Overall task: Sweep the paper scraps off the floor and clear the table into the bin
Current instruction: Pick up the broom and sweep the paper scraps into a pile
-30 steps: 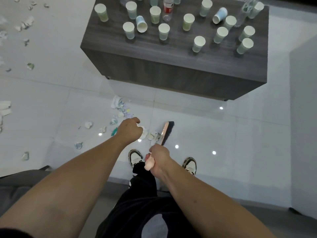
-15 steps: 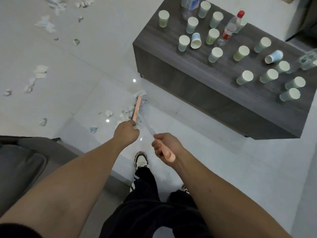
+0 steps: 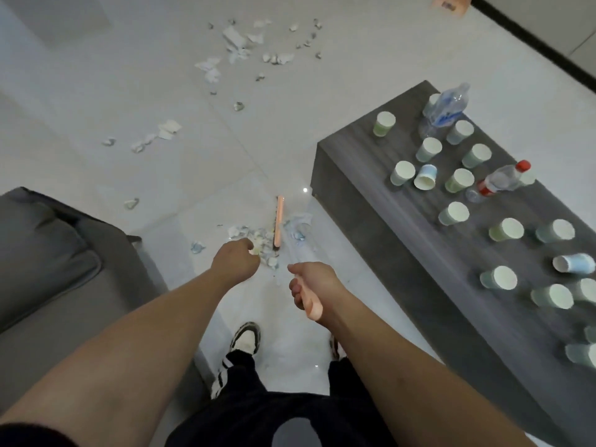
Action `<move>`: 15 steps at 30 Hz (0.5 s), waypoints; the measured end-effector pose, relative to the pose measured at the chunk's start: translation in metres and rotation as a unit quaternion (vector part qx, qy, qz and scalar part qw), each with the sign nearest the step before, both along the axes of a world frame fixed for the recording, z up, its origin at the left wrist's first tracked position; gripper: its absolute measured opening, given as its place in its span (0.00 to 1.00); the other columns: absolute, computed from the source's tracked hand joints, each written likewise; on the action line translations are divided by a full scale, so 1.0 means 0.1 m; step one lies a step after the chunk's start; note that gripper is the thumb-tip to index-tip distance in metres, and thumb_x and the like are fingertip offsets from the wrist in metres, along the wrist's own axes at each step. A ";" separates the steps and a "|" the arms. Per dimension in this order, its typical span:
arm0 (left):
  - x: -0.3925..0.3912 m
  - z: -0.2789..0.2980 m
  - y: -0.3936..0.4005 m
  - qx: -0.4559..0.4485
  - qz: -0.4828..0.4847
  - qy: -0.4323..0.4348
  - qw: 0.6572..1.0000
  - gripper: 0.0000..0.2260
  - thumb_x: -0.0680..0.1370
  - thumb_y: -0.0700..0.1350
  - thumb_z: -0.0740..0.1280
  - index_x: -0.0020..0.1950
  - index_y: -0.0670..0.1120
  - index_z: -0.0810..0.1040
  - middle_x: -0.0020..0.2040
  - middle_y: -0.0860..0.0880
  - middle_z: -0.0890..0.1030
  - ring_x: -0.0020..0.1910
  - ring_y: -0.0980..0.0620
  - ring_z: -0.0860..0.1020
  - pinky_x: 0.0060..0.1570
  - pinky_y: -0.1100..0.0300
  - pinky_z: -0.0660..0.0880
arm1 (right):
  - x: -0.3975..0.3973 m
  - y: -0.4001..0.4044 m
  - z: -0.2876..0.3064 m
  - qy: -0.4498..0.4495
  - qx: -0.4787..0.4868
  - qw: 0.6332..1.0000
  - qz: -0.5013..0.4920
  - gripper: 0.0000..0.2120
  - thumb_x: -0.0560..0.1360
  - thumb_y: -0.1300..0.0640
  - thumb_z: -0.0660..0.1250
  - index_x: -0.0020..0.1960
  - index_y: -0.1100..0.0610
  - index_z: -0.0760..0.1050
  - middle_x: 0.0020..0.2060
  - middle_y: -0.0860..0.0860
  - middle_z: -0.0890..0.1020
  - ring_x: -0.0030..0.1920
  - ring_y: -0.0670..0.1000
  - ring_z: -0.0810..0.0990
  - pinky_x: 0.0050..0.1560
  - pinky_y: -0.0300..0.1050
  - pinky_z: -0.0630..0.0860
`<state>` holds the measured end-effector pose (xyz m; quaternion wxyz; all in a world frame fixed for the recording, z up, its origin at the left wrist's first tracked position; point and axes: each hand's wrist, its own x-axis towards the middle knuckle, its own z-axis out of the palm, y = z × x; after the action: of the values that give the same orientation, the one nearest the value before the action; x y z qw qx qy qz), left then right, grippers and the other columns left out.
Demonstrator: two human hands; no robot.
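Head view: we are looking down at both forearms over a pale tiled floor. The right hand is gripping the pink end of a broom handle, fingers wrapped round it; the left hand is curled into a fist further down the shaft line, though the blurred shaft is too faint to confirm contact. The pink broom head is resting on the floor among a small heap of paper scraps, just beside the corner of the dark wooden table. More scraps are lying well apart, further out. We are judging the scraps light, soft and prone to scatter, so short low strokes suit them. The paper cups and plastic bottles on the table look light, easily tipped and crushable; we would grasp them round the body.
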<state>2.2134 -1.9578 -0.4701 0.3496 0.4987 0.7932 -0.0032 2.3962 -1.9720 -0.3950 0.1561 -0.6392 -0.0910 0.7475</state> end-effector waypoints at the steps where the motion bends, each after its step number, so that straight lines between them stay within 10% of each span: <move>1: 0.09 0.02 -0.03 0.006 0.020 0.001 1.000 0.21 0.74 0.46 0.63 0.68 0.47 0.74 0.66 0.44 0.76 0.62 0.44 0.74 0.55 0.57 0.70 | 0.11 0.06 -0.02 0.003 0.001 1.000 0.023 0.03 0.80 0.62 0.63 0.47 0.60 0.73 0.27 0.53 0.65 0.21 0.47 0.62 0.18 0.34 0.60; 15: 1.21 0.21 -1.61 -0.013 0.261 0.021 0.965 0.22 0.75 0.47 0.63 0.69 0.49 0.71 0.64 0.44 0.76 0.60 0.45 0.74 0.50 0.58 0.69 | 1.02 -0.38 0.05 0.030 -0.015 0.942 0.335 0.04 0.79 0.65 0.61 0.46 0.60 0.68 0.28 0.53 0.64 0.22 0.47 0.61 0.18 0.35 0.59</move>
<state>2.3343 -2.1185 -0.4495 0.3279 0.2695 0.9030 0.0669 2.4982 -2.0098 -0.3896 -0.1101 -0.5513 -0.2840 0.7767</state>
